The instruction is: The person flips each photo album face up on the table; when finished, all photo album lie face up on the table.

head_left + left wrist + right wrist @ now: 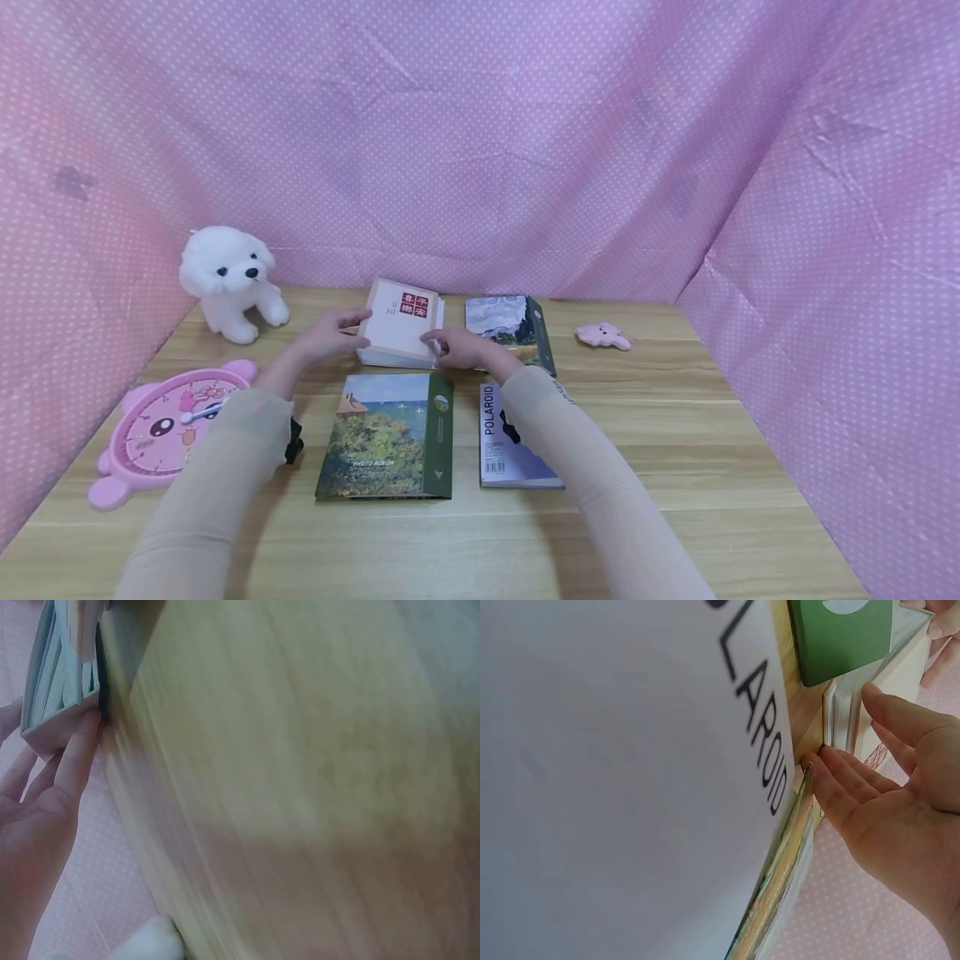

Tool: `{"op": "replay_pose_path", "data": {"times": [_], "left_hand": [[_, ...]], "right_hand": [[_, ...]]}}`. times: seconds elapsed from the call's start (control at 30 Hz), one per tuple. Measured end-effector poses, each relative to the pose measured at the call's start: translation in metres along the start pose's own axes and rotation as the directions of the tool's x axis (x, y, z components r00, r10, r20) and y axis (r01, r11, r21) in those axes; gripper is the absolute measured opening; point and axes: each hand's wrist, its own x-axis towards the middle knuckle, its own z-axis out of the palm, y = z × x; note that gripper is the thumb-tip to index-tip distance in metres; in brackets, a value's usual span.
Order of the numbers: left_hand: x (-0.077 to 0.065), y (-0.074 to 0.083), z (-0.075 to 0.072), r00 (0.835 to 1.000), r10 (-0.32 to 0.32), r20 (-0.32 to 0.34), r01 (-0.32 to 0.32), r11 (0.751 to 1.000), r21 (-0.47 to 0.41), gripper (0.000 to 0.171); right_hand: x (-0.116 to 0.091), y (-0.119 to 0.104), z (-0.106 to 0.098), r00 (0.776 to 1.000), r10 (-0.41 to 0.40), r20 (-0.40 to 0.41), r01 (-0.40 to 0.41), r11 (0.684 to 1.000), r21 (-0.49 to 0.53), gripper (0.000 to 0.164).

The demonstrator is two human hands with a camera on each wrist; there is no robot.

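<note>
A thick pale photo album [390, 325] with red Chinese characters on its cover lies at the back middle of the table. My left hand [330, 337] is at its left side; in the left wrist view, fairly straight fingers [79, 754] touch the album's pale edge [64, 724]. From the other side, my right hand [461, 346] touches the lower right corner, its index finger over the cover. The right wrist view shows that hand [907, 787] with fingers extended beside the album's page edges [844, 716] and the thumb near the corner.
A green photo album [382, 437] lies in front, a landscape-covered album [498, 321] right of the hands. Under the right forearm is a POLAROID album [517, 467]. A plush dog [232, 283] and pink clock [168, 429] are left; a small pink toy [602, 335] is right.
</note>
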Motion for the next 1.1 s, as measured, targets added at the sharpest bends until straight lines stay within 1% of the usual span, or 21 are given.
{"op": "replay_pose_path", "data": {"times": [0.17,0.5,0.6,0.67,0.73,0.83,0.97,1.1], "left_hand": [[-0.001,-0.001,0.0,1.0,-0.013,0.004,0.013,1.0,0.006,0.069],[-0.002,-0.004,-0.003,0.998,-0.049,0.025,0.047,0.996,0.079,0.077],[-0.002,-0.004,-0.003,0.998,-0.058,0.025,0.055,0.991,0.118,0.078],[-0.002,-0.002,-0.003,0.998,-0.057,0.018,0.054,0.986,0.161,0.078],[-0.002,0.003,-0.002,0.999,-0.051,0.002,0.05,0.98,0.192,0.077],[-0.002,0.012,-0.001,0.999,-0.019,-0.032,0.026,0.971,0.237,0.076],[-0.001,0.027,0.003,0.998,0.028,-0.06,-0.009,0.954,0.3,0.075],[0.001,0.042,0.008,0.996,0.053,-0.067,-0.027,0.94,0.339,0.075]], "right_hand": [[0.0,-0.001,0.001,1.0,0.002,0.006,-0.002,1.0,-0.016,0.053],[-0.001,-0.004,0.002,0.999,-0.031,0.032,0.032,0.999,-0.031,0.053],[-0.002,-0.005,0.002,0.999,-0.021,0.044,0.022,1.0,-0.01,0.054],[-0.004,-0.007,0.0,0.999,-0.011,0.048,0.011,1.0,0.006,0.056],[-0.006,-0.009,-0.001,0.998,-0.015,0.054,0.014,1.0,0.014,0.059],[-0.011,-0.012,-0.007,0.998,-0.031,0.048,0.032,0.999,-0.011,0.062],[-0.019,-0.015,-0.015,0.998,-0.056,0.013,0.057,0.997,-0.048,0.062],[-0.031,-0.014,-0.023,0.998,-0.057,-0.03,0.057,0.998,-0.008,0.063]]}}
